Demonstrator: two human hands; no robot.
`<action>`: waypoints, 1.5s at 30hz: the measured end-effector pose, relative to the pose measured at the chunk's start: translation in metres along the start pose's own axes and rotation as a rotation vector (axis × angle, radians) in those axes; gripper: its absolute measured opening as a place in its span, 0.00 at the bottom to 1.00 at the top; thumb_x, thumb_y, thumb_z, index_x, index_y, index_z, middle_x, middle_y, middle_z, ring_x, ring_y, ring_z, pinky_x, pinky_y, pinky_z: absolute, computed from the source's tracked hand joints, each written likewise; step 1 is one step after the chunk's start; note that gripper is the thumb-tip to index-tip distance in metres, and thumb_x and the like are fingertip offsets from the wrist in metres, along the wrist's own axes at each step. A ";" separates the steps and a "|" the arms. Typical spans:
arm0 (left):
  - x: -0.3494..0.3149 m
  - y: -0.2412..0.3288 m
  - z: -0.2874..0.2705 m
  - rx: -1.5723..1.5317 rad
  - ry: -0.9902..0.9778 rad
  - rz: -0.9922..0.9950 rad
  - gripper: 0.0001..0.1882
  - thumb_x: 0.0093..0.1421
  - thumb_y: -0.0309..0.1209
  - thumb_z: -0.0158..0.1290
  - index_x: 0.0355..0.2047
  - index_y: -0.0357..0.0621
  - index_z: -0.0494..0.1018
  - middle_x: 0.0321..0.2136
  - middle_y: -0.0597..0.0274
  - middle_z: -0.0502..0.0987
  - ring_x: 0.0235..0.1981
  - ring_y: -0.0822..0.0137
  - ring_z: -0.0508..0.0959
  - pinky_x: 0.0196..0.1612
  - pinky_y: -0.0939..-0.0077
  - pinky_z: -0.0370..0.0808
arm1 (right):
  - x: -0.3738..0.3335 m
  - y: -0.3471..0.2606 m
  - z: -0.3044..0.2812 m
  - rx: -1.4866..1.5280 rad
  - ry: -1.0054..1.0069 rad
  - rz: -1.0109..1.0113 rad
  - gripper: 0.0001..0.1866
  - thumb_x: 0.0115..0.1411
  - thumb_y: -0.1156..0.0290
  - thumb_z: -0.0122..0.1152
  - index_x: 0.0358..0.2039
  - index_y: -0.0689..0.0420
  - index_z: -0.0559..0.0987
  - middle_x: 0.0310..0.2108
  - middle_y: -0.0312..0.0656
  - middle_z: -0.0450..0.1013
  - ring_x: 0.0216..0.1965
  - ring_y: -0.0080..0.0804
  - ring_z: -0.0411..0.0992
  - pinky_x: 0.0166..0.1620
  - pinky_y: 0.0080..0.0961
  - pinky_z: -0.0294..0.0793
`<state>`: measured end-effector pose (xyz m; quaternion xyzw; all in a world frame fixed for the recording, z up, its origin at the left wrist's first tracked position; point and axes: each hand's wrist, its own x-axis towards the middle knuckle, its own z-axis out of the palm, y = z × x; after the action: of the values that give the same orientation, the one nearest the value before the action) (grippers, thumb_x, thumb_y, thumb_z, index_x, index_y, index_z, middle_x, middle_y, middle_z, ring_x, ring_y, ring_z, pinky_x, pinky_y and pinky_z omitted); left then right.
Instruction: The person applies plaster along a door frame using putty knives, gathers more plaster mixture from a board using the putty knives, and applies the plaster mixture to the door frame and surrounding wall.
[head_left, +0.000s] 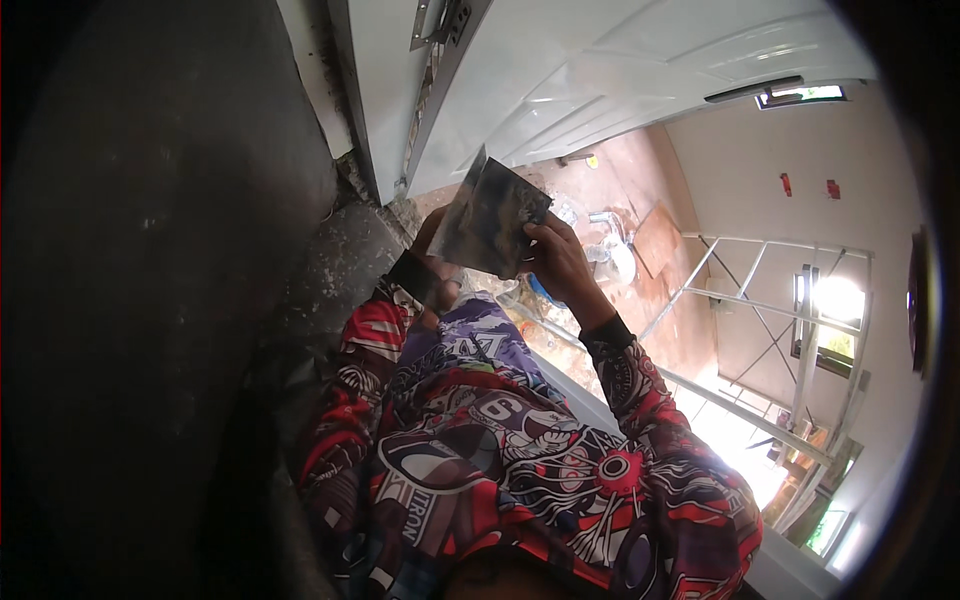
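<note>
In the head view we see a thin dark sheet (495, 220) held up in front of the body, tilted, between the two hands and below the white door (620, 60). Our right hand (562, 262) pinches its right side narrowly, thumb over the near face. Our left hand (447, 288) is at its lower left, partly hidden and blurred; we cannot tell how its fingers close. A paler strip runs up the sheet's left side; whether it is a second layer or blur, we cannot say either.

As we judge it, handling the sheet is the step in hand. We would do well to keep both hands on opposite sides, press lightly so that it does not bend, and keep our fingertips clear of any sharp edge. Turning its face towards the bright side, where the window (838, 300) is, should show its surface better. We should keep its top corner off the door, and mind our right elbow against the scaffold (806, 345), well apart from the sheet.
</note>
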<state>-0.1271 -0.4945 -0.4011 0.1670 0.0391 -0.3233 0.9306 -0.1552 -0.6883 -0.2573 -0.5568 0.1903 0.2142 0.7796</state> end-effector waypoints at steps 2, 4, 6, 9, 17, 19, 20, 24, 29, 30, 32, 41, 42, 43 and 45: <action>0.012 0.012 0.038 -0.070 -0.058 -0.056 0.29 0.64 0.37 0.53 0.61 0.33 0.63 0.54 0.54 0.73 0.52 0.62 0.75 0.56 0.67 0.72 | -0.002 -0.017 -0.007 -0.010 0.028 0.004 0.17 0.63 0.70 0.52 0.51 0.62 0.72 0.39 0.42 0.75 0.38 0.32 0.78 0.38 0.32 0.84; 0.011 0.017 0.051 -0.011 -0.158 -0.075 0.27 0.64 0.37 0.53 0.59 0.34 0.64 0.53 0.55 0.74 0.51 0.63 0.76 0.55 0.68 0.72 | -0.010 -0.028 0.005 0.018 0.014 -0.033 0.16 0.63 0.70 0.52 0.50 0.62 0.73 0.39 0.42 0.75 0.36 0.30 0.77 0.36 0.29 0.83; 0.011 0.015 0.047 0.236 0.001 -0.185 0.22 0.64 0.37 0.53 0.54 0.35 0.70 0.46 0.58 0.78 0.46 0.64 0.78 0.51 0.69 0.74 | -0.015 -0.037 0.009 0.006 0.008 -0.044 0.16 0.63 0.70 0.52 0.50 0.62 0.73 0.39 0.42 0.75 0.36 0.30 0.77 0.36 0.27 0.83; 0.009 0.019 0.021 0.594 0.203 -0.117 0.17 0.64 0.37 0.51 0.46 0.36 0.74 0.37 0.56 0.80 0.40 0.62 0.79 0.44 0.67 0.75 | -0.020 -0.060 0.018 -0.089 -0.018 -0.137 0.16 0.63 0.71 0.52 0.50 0.63 0.73 0.41 0.43 0.75 0.38 0.32 0.78 0.36 0.31 0.83; -0.056 0.122 0.151 1.850 0.071 0.681 0.11 0.63 0.30 0.51 0.42 0.35 0.69 0.38 0.45 0.72 0.37 0.53 0.75 0.42 0.62 0.71 | -0.035 -0.082 -0.038 -0.090 0.090 -0.231 0.22 0.62 0.69 0.47 0.56 0.63 0.69 0.49 0.46 0.74 0.43 0.36 0.78 0.36 0.33 0.84; -0.097 0.159 0.186 1.884 0.114 0.706 0.11 0.64 0.30 0.51 0.43 0.35 0.69 0.41 0.45 0.71 0.39 0.53 0.74 0.43 0.62 0.71 | -0.033 -0.079 -0.030 -0.230 0.052 -0.251 0.23 0.62 0.69 0.47 0.57 0.63 0.68 0.49 0.46 0.73 0.43 0.37 0.78 0.36 0.33 0.84; -0.117 0.174 0.200 1.908 0.117 0.723 0.11 0.65 0.29 0.50 0.43 0.34 0.69 0.43 0.45 0.70 0.41 0.53 0.73 0.44 0.62 0.71 | -0.030 -0.080 -0.026 -0.163 0.001 -0.204 0.23 0.62 0.69 0.48 0.56 0.64 0.68 0.49 0.47 0.73 0.44 0.37 0.78 0.37 0.34 0.84; -0.183 0.158 0.198 1.885 0.338 0.791 0.11 0.66 0.29 0.50 0.45 0.34 0.69 0.44 0.46 0.70 0.42 0.55 0.73 0.44 0.62 0.71 | -0.022 -0.084 -0.022 -0.370 -0.147 -0.179 0.22 0.62 0.69 0.49 0.55 0.65 0.68 0.48 0.47 0.73 0.44 0.38 0.78 0.38 0.37 0.85; -0.206 0.068 0.120 1.615 0.766 0.709 0.12 0.66 0.29 0.49 0.46 0.35 0.69 0.46 0.47 0.69 0.43 0.56 0.73 0.45 0.64 0.71 | -0.027 -0.094 -0.016 -0.201 -0.178 -0.085 0.19 0.62 0.71 0.49 0.53 0.65 0.69 0.46 0.47 0.74 0.41 0.38 0.79 0.37 0.35 0.85; -0.231 0.060 0.110 1.645 0.914 0.647 0.12 0.67 0.29 0.49 0.46 0.35 0.69 0.46 0.47 0.69 0.43 0.57 0.73 0.45 0.64 0.71 | -0.012 -0.072 -0.002 -0.153 -0.241 -0.052 0.19 0.62 0.71 0.49 0.53 0.65 0.69 0.46 0.47 0.74 0.41 0.38 0.79 0.37 0.35 0.85; -0.243 0.048 0.093 1.617 1.063 0.592 0.12 0.67 0.29 0.49 0.47 0.35 0.69 0.46 0.48 0.69 0.43 0.57 0.73 0.45 0.64 0.71 | -0.012 -0.071 0.020 -0.110 -0.298 0.004 0.19 0.63 0.71 0.49 0.53 0.64 0.69 0.45 0.47 0.75 0.41 0.38 0.79 0.37 0.35 0.85; -0.193 0.091 0.101 1.690 1.233 0.763 0.13 0.68 0.29 0.48 0.49 0.35 0.69 0.48 0.50 0.69 0.44 0.60 0.72 0.46 0.66 0.71 | 0.005 -0.063 0.019 -0.168 -0.352 0.068 0.20 0.64 0.71 0.50 0.55 0.64 0.68 0.46 0.46 0.74 0.39 0.36 0.79 0.37 0.36 0.85; -0.177 0.105 0.126 1.544 1.115 0.904 0.13 0.68 0.29 0.48 0.49 0.35 0.69 0.49 0.50 0.69 0.44 0.60 0.72 0.46 0.66 0.71 | 0.003 -0.070 0.013 -0.191 -0.313 0.049 0.20 0.64 0.71 0.50 0.55 0.64 0.68 0.46 0.47 0.74 0.39 0.36 0.79 0.37 0.37 0.85; -0.170 0.117 0.151 1.302 0.975 0.986 0.13 0.68 0.29 0.49 0.49 0.35 0.69 0.49 0.53 0.70 0.46 0.64 0.72 0.48 0.69 0.71 | 0.003 -0.063 0.007 -0.186 -0.293 0.051 0.20 0.64 0.71 0.50 0.55 0.64 0.68 0.46 0.47 0.74 0.39 0.37 0.79 0.37 0.37 0.85; -0.147 0.138 0.182 1.019 0.784 1.060 0.12 0.67 0.28 0.50 0.48 0.35 0.70 0.49 0.55 0.71 0.47 0.67 0.73 0.49 0.72 0.72 | -0.007 -0.073 -0.009 -0.211 -0.205 0.026 0.20 0.64 0.72 0.49 0.56 0.64 0.68 0.46 0.47 0.74 0.38 0.37 0.79 0.37 0.38 0.85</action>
<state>-0.1648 -0.3675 -0.1638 0.6644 0.1253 0.2612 0.6890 -0.1221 -0.7192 -0.1991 -0.6083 0.0933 0.2989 0.7293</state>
